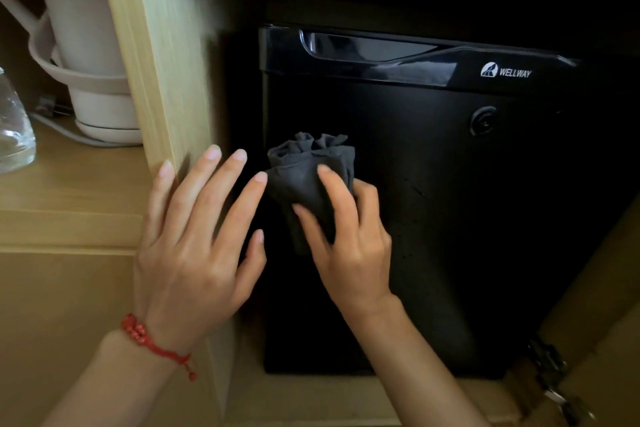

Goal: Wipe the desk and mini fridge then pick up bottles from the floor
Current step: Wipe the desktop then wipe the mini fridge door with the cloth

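While the black mini fridge [433, 201] sits closed inside a wooden cabinet recess, a bunched dark grey cloth [308, 177] is gripped by the right hand [349, 243] and is held against the left part of the fridge door, roughly at mid-height. The cloth is clenched between thumb and curled fingers, its gathered folds sticking out above the hand. The left hand [194, 246] is seen released, fingers spread and holding nothing; its little finger lies at the edge of the upright wooden panel [156, 62] that borders the recess on the left, and its index fingertip sits just beside the cloth. Whether the two actually touch cannot be told. A red cord bracelet [152, 343] is worn on the left wrist.

Across the top of the fridge door a glossy recessed handle [367, 50] is shown, with the white lettering WELLWAY [507, 71] to its right and a round keyhole [483, 121] below that. Small pale specks are scattered over the door's right of the cloth.

On the shelf [69, 177] to the left of the panel, a white electric kettle [93, 55] is stood on its base, with a clear glass vessel [12, 128] cut off by the left edge. At the lower right, a metal hinge [550, 381] is visible on an open cabinet door [595, 288]. No bottles or floor are in view.
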